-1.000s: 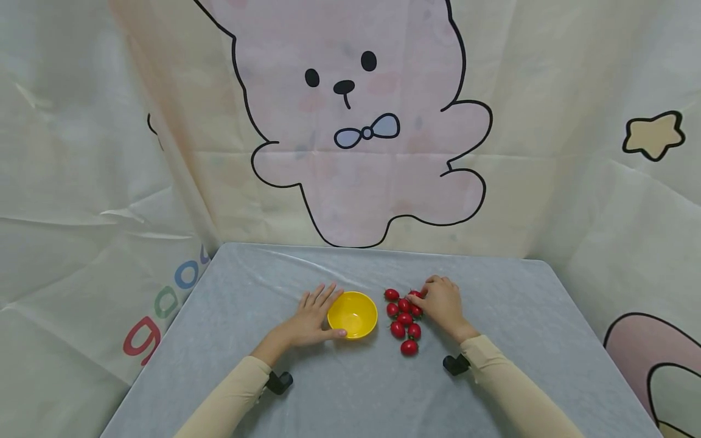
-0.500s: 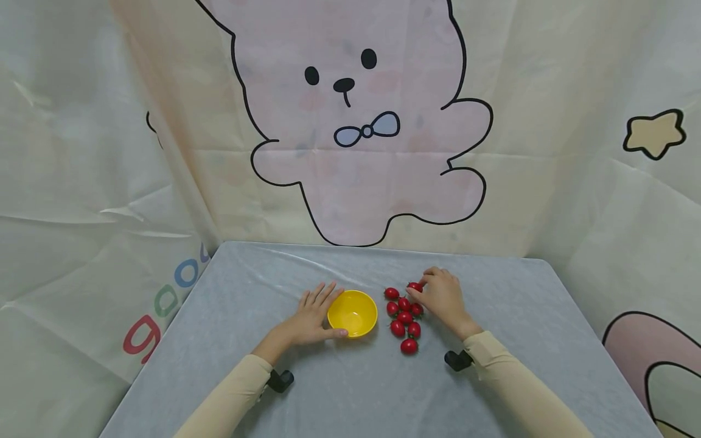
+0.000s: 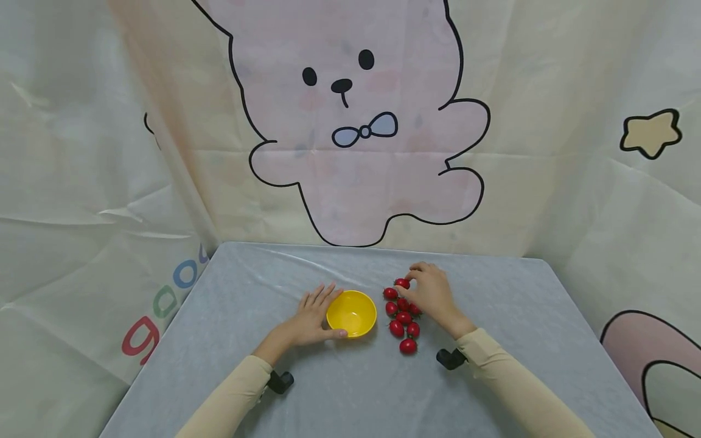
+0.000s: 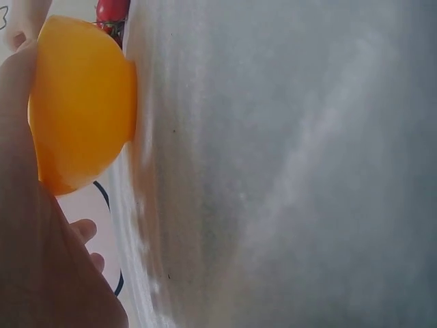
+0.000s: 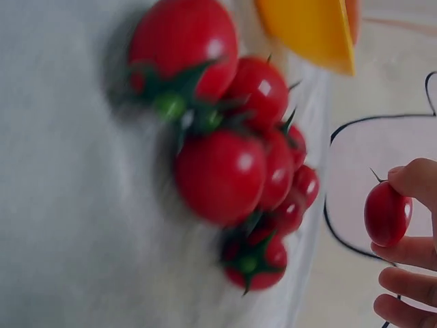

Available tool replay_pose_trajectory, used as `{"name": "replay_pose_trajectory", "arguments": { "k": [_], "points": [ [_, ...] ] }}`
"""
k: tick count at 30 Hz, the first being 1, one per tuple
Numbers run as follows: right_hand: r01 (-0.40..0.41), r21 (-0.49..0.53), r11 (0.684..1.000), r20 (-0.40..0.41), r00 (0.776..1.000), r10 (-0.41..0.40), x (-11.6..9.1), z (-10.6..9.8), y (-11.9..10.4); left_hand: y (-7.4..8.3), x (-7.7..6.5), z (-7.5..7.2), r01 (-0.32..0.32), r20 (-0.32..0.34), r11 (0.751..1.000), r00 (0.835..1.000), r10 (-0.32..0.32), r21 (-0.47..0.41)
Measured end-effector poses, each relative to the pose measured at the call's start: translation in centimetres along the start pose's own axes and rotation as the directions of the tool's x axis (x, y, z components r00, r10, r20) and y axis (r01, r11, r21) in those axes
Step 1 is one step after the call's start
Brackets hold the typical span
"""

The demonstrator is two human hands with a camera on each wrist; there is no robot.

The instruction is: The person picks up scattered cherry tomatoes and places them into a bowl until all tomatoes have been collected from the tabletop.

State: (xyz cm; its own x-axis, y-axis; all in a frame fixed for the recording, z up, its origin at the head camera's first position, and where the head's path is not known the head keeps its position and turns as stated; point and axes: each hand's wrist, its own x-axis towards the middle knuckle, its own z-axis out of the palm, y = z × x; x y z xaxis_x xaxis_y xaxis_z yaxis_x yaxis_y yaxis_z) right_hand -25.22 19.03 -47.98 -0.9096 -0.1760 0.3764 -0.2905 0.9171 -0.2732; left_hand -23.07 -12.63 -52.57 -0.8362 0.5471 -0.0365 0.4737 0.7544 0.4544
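A cherry tomato (image 3: 402, 283) is pinched between the thumb and fingers of my right hand (image 3: 434, 297), above the far end of the group. In the right wrist view that tomato (image 5: 387, 213) is raised off the cloth, a thin green stem at its end. Several more cherry tomatoes (image 3: 403, 318) lie clustered on the table, some with green calyxes. The yellow bowl (image 3: 352, 314) stands upright left of them, its visible inside bare. Around its left side rests my left hand (image 3: 308, 322), fingers straight and spread, thumb along the near rim. The bowl's side (image 4: 82, 102) fills the left wrist view's upper left.
A grey-blue cloth (image 3: 350, 389) covers the table. Behind it hangs a pale sheet with a cartoon bear (image 3: 350, 152). More printed sheets hang at left and right. A black wrist device (image 3: 451, 359) sits at the right cuff, another (image 3: 281, 382) at the left.
My right hand has lifted a cherry tomato from the far end of the cluster and moved it left toward the bowl. My left hand and the bowl have stayed in place.
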Motion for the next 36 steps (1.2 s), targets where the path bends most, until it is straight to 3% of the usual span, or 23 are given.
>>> {"name": "replay_pose_trajectory", "arguments": {
  "k": [18,36],
  "points": [
    [0.137,0.021,0.99,-0.006,0.991,-0.137,0.3,0.2,-3.1,0.2,-0.1,0.1,0.034,0.005,0.999,0.999,-0.034,-0.036],
    [0.19,0.08,0.978,0.033,0.981,-0.193,0.3,1.0,-6.3,0.3,-0.1,0.0,0.043,0.014,0.999,0.999,-0.043,-0.025]
  ]
}}
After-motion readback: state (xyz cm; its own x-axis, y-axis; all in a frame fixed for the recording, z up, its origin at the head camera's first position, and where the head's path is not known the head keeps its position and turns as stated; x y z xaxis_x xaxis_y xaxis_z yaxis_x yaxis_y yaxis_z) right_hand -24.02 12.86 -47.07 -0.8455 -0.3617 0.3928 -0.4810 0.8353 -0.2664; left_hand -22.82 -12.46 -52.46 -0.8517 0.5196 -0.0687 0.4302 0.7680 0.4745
